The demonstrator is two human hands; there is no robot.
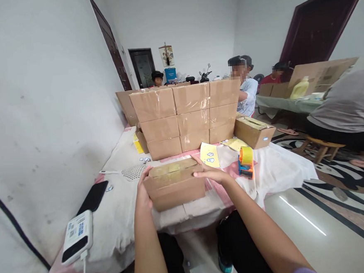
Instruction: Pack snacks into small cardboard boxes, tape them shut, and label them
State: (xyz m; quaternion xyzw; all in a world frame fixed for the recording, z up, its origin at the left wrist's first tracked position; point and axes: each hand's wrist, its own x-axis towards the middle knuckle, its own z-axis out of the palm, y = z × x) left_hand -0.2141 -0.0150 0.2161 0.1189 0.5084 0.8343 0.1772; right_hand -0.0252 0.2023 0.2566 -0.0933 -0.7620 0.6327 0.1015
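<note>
A closed cardboard box (177, 191) with yellowish tape across its top sits at the table's near edge. My left hand (143, 190) is pressed against its left side, fingers around the corner. At the box's right end, my right hand (212, 172) grips the upper edge, with the thumb on the near side and fingers over the top. To the right stands a tape dispenser (245, 165) holding a roll of yellow tape. A yellow printed sheet (210, 154) lies just behind the box.
Stacked cardboard boxes (193, 119) form a wall at the back of the table. Another taped box (254, 131) stands at right. A power bank (77, 237), a black phone (92, 197) and a white fly swatter (134, 172) lie at left. Several people work beyond.
</note>
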